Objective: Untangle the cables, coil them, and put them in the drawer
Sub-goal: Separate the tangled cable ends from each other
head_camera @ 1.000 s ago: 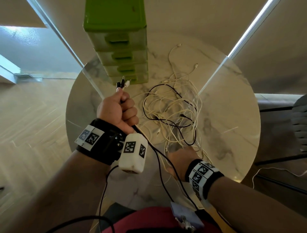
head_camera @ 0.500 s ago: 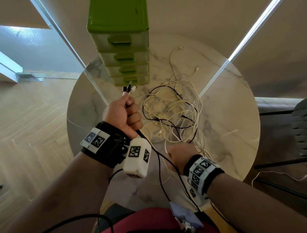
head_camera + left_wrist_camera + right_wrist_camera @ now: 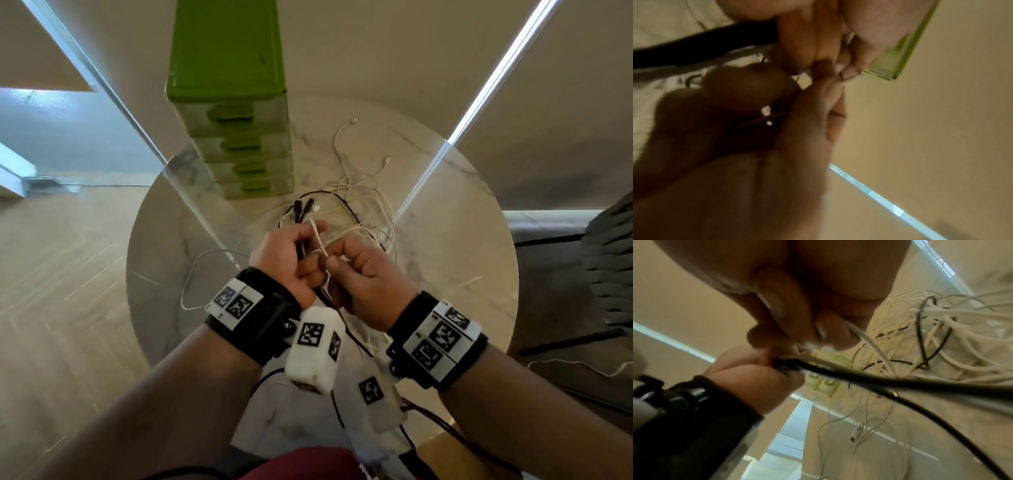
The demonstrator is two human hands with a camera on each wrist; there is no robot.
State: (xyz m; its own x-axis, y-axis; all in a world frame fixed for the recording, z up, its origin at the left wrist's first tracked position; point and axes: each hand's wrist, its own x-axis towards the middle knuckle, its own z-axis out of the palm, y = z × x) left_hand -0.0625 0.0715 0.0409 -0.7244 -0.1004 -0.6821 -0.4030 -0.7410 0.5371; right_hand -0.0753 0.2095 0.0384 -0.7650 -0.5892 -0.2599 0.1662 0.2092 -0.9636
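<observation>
Your left hand (image 3: 284, 260) has its fingers (image 3: 310, 230) curled round a thin black cable (image 3: 298, 214) and a thin white cable (image 3: 317, 236); your right hand (image 3: 368, 274) pinches that white cable. Beyond them, tangled white and black cables (image 3: 363, 205) lie on the round marble counter (image 3: 445, 222), near the closed green plastic drawer tower (image 3: 233, 102).

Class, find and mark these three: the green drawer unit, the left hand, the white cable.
green drawer unit (image 3: 226, 51), head view, on its lid.
left hand (image 3: 279, 255), head view, back of hand.
white cable (image 3: 318, 240), head view, stretch between both hands.
</observation>
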